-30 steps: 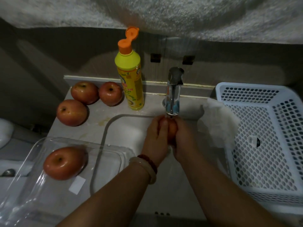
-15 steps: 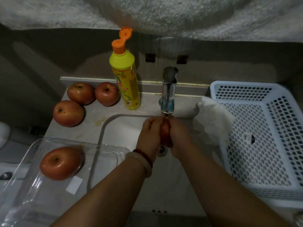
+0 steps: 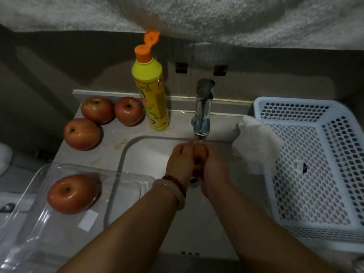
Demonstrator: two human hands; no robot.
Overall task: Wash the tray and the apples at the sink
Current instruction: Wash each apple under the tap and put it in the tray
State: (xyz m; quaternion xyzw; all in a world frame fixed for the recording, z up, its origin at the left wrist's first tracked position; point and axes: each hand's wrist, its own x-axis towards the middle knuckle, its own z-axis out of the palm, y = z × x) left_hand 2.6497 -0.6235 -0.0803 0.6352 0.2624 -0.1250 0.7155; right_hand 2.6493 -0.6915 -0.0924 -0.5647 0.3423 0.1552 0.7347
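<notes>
Pale stone counter [image 3: 110, 152] with sunken sink basin [image 3: 149, 154] at centre. Far left on counter: three red apples, two at back [image 3: 97, 112] [image 3: 129, 110] touching each other, third [image 3: 82, 133] nearer, just beside them. Yellow dish-soap bottle [image 3: 151, 95] upright right of back apples, orange flip cap open. Chrome tap [image 3: 202, 109] right of bottle, at far rim of basin. Clear plastic tray [image 3: 29, 223] near left, overhanging basin edge. White perforated basket [image 3: 319, 174] at right, white cloth [image 3: 256, 146] draped at its left wall.
</notes>
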